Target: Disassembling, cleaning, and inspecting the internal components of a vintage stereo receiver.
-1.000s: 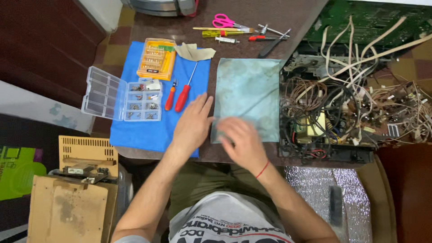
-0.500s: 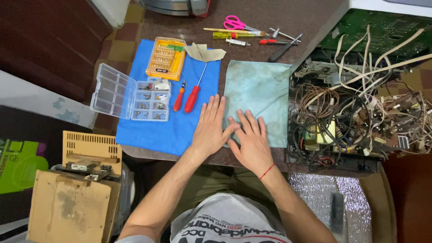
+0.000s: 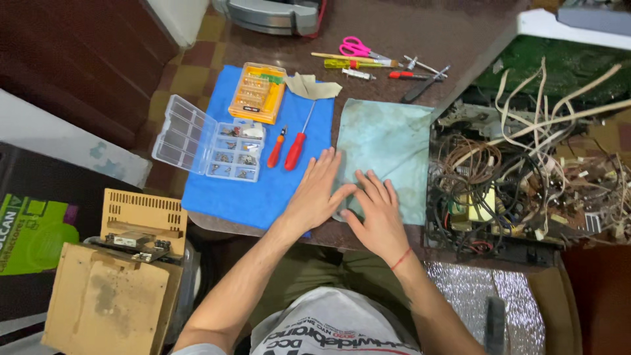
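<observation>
The cloth [image 3: 384,154], pale green, lies flat on the brown table [image 3: 394,66], between the blue mat [image 3: 230,190] and the open chassis full of wires [image 3: 526,184]. In the head view we see our right hand [image 3: 376,220] pressed flat on the cloth's near edge, fingers spread. Our left hand [image 3: 317,194] lies flat beside it, fingers together, partly on the mat and touching the cloth's left edge. On the mat lie two red screwdrivers [image 3: 292,148], a clear parts box [image 3: 210,141] and an orange bit case [image 3: 257,92]. Pink scissors [image 3: 355,47] lie farther back.
</observation>
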